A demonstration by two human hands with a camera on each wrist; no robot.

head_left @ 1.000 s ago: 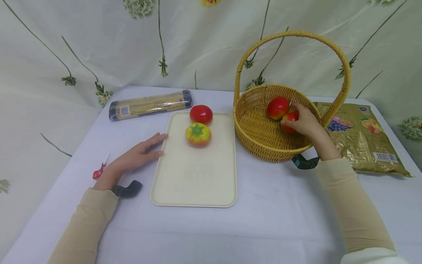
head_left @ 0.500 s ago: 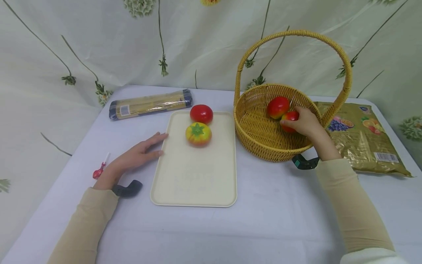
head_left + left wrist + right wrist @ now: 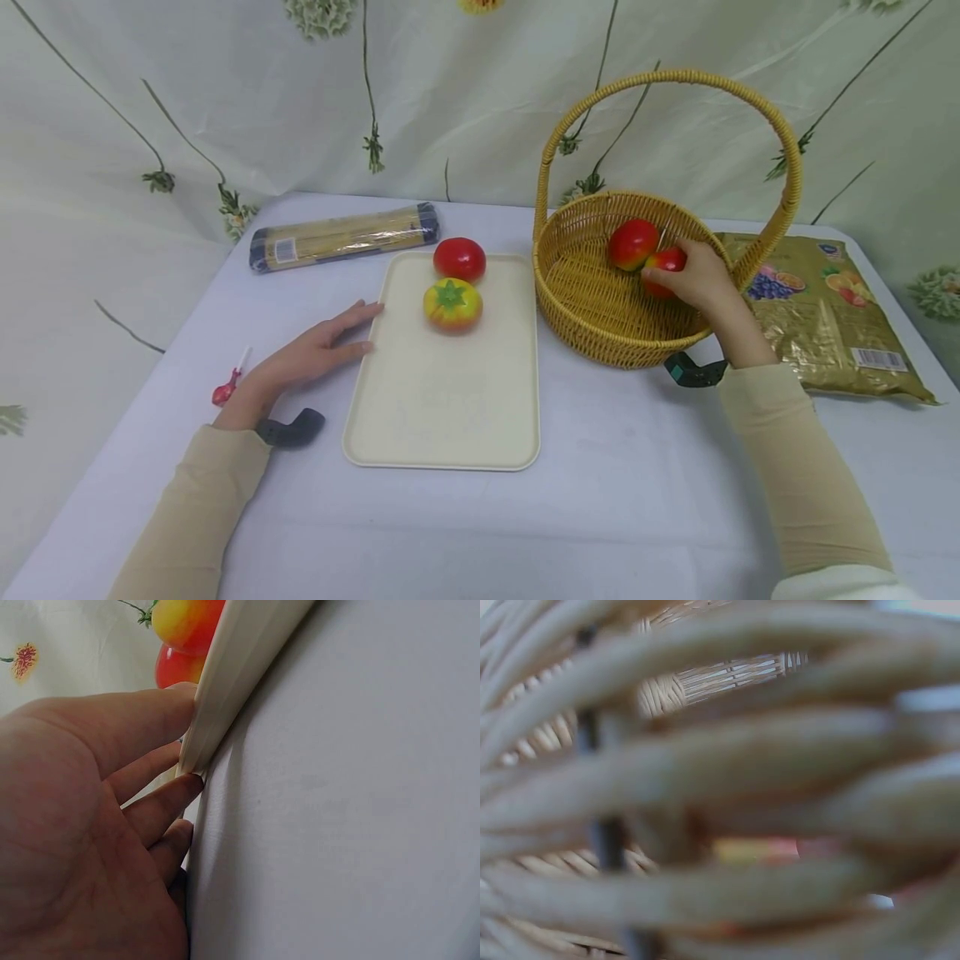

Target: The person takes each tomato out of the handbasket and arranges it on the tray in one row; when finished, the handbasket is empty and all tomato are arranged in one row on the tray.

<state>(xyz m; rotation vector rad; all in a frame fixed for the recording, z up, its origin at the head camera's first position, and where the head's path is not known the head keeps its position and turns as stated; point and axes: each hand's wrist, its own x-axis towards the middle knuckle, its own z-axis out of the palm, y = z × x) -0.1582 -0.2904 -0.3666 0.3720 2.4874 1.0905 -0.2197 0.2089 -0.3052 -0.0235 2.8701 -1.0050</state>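
**Right hand (image 3: 703, 280) grips a red-and-yellow fruit (image 3: 666, 260) inside the wicker basket (image 3: 600, 350)**

Thumb and fingers pinch it toward the basket's three o'clock; a second fruit (image 3: 633, 243) lies just beside it, toward twelve. On the cream tray (image 3: 450, 400), a red fruit (image 3: 460, 258) sits at twelve, a green-topped yellow fruit (image 3: 453, 310) on its six o'clock side. The left hand (image 3: 311, 353), fingers loosely spread, touches the tray's ten o'clock rim.

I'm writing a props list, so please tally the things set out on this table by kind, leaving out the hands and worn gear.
Fruits: 4
Tray: 1
Basket: 1
Lollipop: 1
Wrapped packages: 2
Total: 9
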